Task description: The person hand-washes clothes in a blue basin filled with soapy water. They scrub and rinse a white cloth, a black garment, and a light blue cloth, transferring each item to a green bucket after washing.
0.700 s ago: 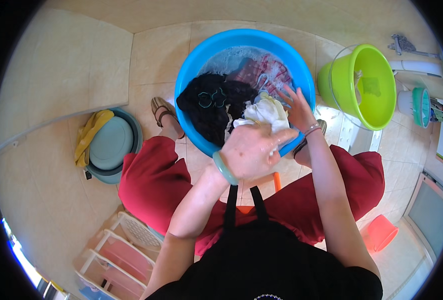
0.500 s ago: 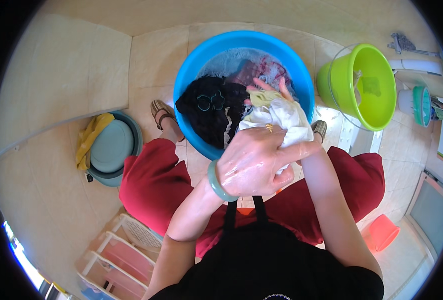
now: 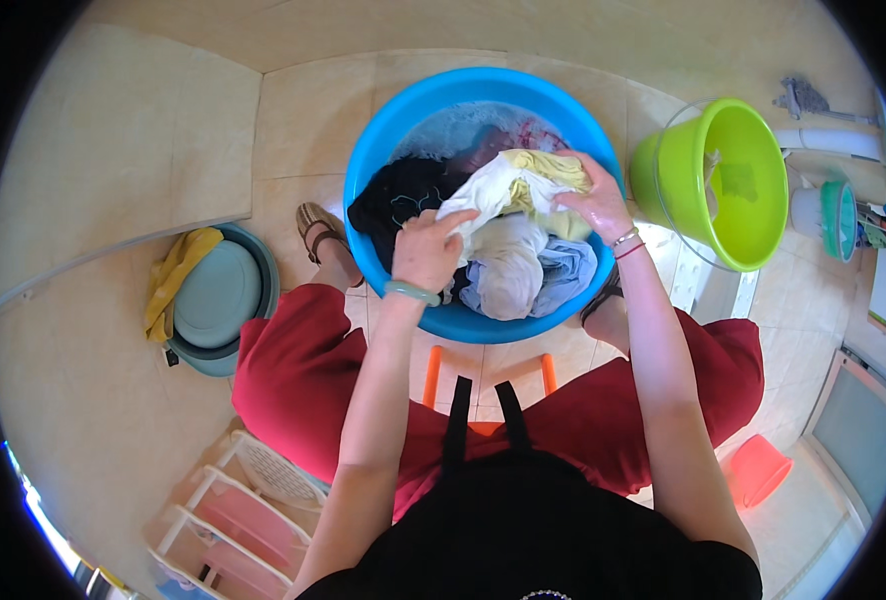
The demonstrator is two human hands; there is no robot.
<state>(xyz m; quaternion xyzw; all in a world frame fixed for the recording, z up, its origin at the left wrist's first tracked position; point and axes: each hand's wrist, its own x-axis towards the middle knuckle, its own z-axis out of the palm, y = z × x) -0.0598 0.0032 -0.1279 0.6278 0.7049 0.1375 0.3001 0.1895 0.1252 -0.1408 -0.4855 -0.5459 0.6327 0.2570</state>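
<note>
While the left hand (image 3: 428,252) pinches one end of a white and yellow cloth (image 3: 490,195), its forefinger partly stretched out, the right hand (image 3: 595,203) has its thumb and fingers closed on the yellow end, so the cloth spans the gap between them above a blue tub (image 3: 463,80). Below lie a wet white bundle (image 3: 508,265), black clothes (image 3: 393,205) and soapy water (image 3: 441,128). The step in hand seems to be spreading or turning the cloth; the next move calls for firm grips at both ends.
</note>
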